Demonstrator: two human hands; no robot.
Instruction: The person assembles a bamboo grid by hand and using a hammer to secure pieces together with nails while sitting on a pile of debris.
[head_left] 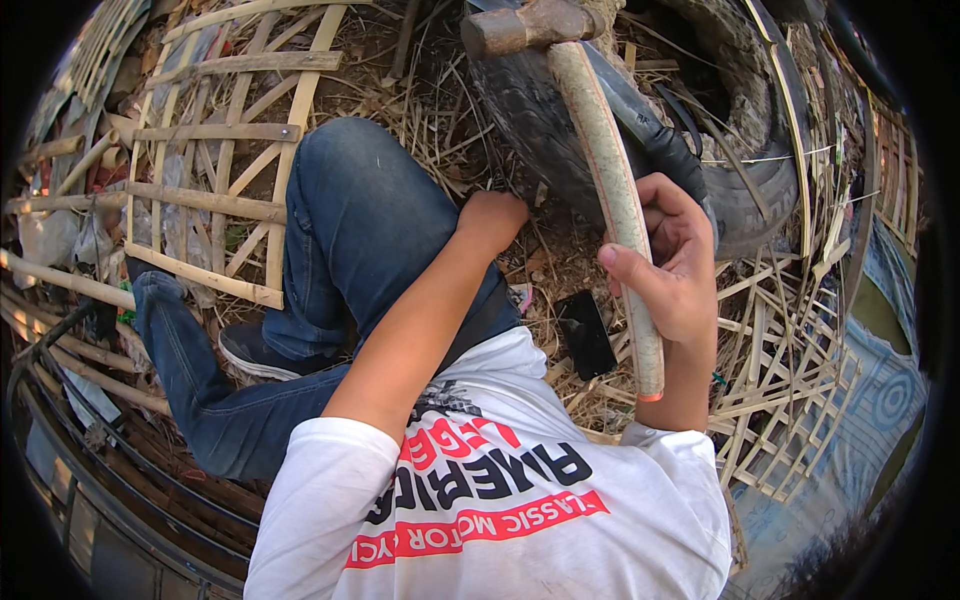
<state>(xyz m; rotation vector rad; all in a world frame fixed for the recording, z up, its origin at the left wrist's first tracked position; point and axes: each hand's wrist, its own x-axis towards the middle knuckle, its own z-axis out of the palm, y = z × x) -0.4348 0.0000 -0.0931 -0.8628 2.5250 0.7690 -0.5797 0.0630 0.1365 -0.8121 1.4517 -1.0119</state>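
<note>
A hammer [606,150] is in my right hand [672,262], its thumb and fingers closed on the lower part of the wrapped, pale handle. The rusty steel hammer head [530,27] points away from me, over the side of an old black tyre [525,125]. Beside my bent knee, my left hand [493,222] is curled closed just above the littered ground. Its fingertips are turned away, so anything inside them is hidden. Between my arms a black smartphone [586,334] lies on the dirt, close to my right forearm.
To the left stands a lattice of nailed bamboo strips [210,205] against my leg. A pile of woven bamboo slats [775,385] lies at the right, by a blue patterned sheet [865,400]. Bamboo poles [75,280] and a dark metal frame [65,480] occupy the left side.
</note>
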